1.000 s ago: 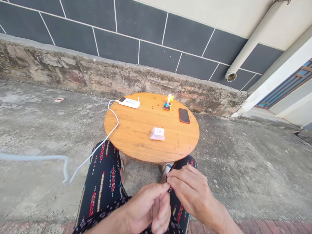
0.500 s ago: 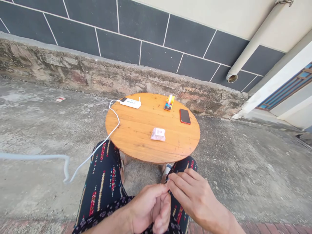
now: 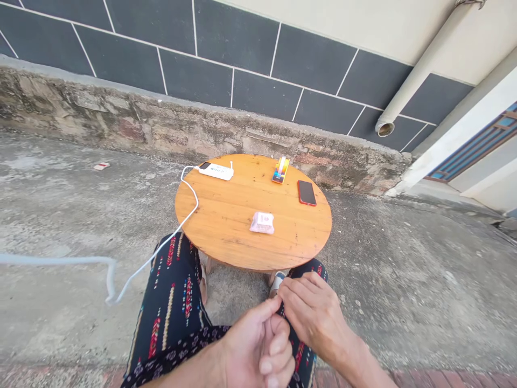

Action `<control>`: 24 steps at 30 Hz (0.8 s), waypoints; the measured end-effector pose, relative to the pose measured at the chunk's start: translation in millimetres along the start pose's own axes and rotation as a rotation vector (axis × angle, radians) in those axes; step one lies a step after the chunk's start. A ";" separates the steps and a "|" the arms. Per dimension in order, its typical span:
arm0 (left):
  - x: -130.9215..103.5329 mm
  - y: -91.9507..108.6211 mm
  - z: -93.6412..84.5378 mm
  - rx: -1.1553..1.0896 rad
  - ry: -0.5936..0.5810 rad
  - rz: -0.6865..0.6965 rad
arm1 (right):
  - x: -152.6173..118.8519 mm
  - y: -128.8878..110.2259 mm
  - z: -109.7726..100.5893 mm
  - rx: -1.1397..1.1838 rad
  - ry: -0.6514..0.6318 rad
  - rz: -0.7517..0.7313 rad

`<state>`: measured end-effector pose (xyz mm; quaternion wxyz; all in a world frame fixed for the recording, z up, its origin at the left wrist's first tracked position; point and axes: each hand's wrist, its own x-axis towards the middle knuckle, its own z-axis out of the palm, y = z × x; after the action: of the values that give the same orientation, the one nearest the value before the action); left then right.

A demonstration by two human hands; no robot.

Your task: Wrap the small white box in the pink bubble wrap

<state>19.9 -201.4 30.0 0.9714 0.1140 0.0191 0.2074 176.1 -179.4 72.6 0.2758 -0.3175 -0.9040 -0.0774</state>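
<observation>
Looking longest crosswise, the packet (image 3: 262, 222) sits beyond curled left hand (image 3: 260, 347) and right hand (image 3: 315, 312), hold unclear.

This is outdoors, against a building; whether yard or street edge cannot be told. Weathered concrete ground (image 3: 404, 269) meets a rough stone footing (image 3: 161, 126) below a dark-panelled wall (image 3: 234, 48) with a drainpipe (image 3: 424, 64). A low, round wooden worktop (image 3: 226, 215) stands on the concrete, its far edge near the footing.

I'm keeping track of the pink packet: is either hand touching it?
No, the pink packet lies on the table, apart from the left hand and right hand.
</observation>
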 end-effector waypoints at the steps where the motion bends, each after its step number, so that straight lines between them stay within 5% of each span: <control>1: -0.1 -0.5 1.2 0.013 0.012 0.009 | 0.0 2.6 0.5 -0.028 0.028 0.038; 4: -1.4 -1.9 5.2 0.133 0.110 0.088 | -0.3 10.1 -2.0 -0.081 0.101 0.178; 8: -2.7 -1.8 9.6 0.372 0.257 0.235 | 0.3 8.5 -8.7 0.058 0.038 0.252; 17: -6.7 0.9 10.3 0.549 0.328 0.261 | 2.2 -6.1 -17.0 0.265 0.045 0.107; 24: -5.7 0.4 10.7 0.458 0.297 0.230 | 4.2 -7.3 -18.3 0.177 0.030 0.024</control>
<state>15.4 -205.7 40.5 0.8771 0.2999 0.1944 0.3207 177.2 -188.7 90.5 0.3170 -0.3014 -0.8993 0.0011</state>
